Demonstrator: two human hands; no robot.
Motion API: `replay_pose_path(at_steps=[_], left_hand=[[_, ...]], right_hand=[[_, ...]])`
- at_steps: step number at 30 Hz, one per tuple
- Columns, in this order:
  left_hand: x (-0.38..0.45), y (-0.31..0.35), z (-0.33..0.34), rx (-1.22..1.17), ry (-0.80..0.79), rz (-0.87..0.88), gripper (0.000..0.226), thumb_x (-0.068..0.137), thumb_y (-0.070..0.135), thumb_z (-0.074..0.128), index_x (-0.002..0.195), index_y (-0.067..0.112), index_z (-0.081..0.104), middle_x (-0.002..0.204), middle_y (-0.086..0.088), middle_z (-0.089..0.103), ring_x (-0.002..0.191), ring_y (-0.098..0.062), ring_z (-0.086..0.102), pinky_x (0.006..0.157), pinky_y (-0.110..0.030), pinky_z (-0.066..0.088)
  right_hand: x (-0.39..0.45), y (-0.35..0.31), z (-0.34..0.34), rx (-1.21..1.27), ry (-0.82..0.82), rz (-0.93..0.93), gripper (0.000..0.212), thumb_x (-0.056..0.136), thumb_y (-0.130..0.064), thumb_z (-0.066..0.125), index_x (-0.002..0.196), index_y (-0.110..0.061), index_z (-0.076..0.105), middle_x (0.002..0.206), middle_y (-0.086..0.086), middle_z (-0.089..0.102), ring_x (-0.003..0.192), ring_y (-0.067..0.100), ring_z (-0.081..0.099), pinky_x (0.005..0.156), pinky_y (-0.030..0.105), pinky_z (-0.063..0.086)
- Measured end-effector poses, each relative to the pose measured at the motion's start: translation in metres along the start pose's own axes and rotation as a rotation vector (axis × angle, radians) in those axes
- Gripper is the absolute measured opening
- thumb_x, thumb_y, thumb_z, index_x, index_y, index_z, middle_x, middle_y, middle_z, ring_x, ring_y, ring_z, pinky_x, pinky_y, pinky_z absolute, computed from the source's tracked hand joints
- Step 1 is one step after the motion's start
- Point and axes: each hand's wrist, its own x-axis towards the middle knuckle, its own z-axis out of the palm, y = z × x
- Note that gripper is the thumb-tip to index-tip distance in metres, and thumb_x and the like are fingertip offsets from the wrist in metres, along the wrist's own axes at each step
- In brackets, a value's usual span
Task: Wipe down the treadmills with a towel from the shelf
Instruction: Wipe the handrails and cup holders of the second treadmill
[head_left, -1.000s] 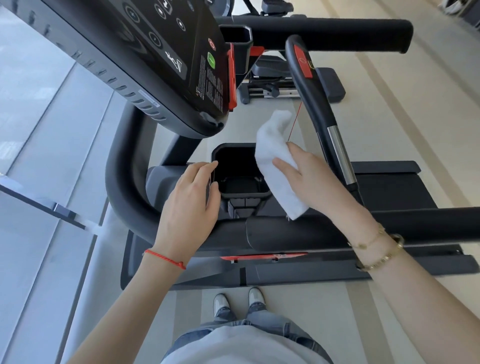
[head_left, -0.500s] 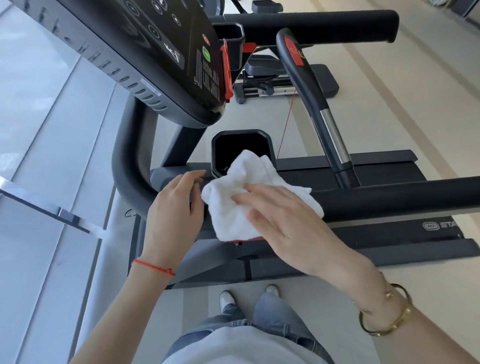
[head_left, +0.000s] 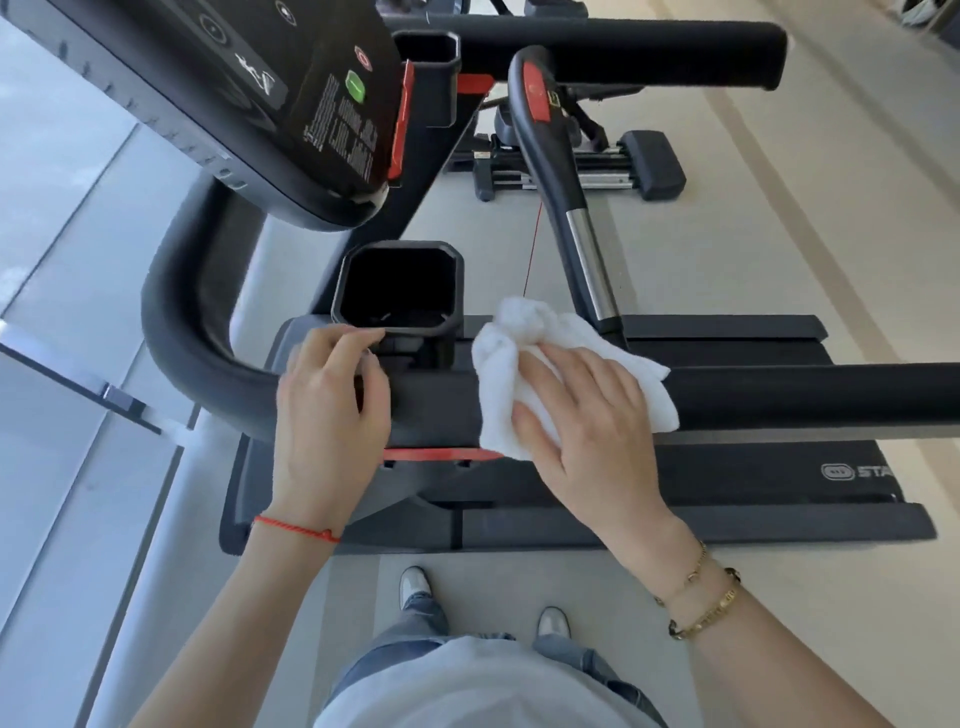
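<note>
Pale grey flooring ran beneath a black treadmill, viewed from above with the person's shoes at the bottom edge. White lettering on the treadmill deck began "STA" beside an oval logo, the rest being cut off by the handrail and frame edge; small print on the console was too blurred to read, though a green button and a red-ringed button were visible there. The towel was white, soft and crumpled, draped over the black handrail just right of the cup holder. The right hand lay on the towel with fingers spread and nearly straight, pressing it against the rail. The left hand rested at the near rim of the cup holder, fingers loosely bent, thumb and forefinger close together at the rim; whether they pinched it could not be told. A red cord circled the left wrist; gold bracelets circled the right.
</note>
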Motion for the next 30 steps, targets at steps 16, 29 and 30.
replay_pose_path(at_steps=[16,29,30], left_hand=[[-0.032,0.153,0.103,0.111,-0.078,0.061,0.024,0.1,0.022,0.049,0.108,0.016,0.07,0.105,0.004,0.07,0.099,-0.018,0.062,0.113,-0.046,0.027],[-0.036,0.183,0.134,0.089,-0.091,0.169,0.024,0.099,0.017,0.048,0.096,0.017,0.072,0.092,0.006,0.072,0.085,-0.017,0.063,0.104,-0.044,0.036],[-0.035,0.187,0.136,0.069,-0.1,0.193,0.023,0.099,0.017,0.049,0.096,0.017,0.072,0.093,0.006,0.072,0.085,-0.017,0.064,0.103,-0.043,0.037]], right_hand=[[-0.043,0.173,-0.059,-0.055,0.228,0.074,0.042,0.099,-0.04,0.036,0.107,-0.011,0.067,0.095,0.005,0.066,0.092,0.031,0.059,0.087,0.042,0.043],[-0.053,0.179,-0.053,-0.11,0.243,0.046,0.044,0.095,-0.051,0.05,0.115,-0.016,0.066,0.1,0.001,0.064,0.098,0.026,0.058,0.097,0.037,0.038],[-0.055,0.187,-0.056,-0.119,0.246,0.058,0.044,0.095,-0.051,0.05,0.115,-0.016,0.066,0.1,0.001,0.064,0.098,0.026,0.058,0.097,0.037,0.037]])
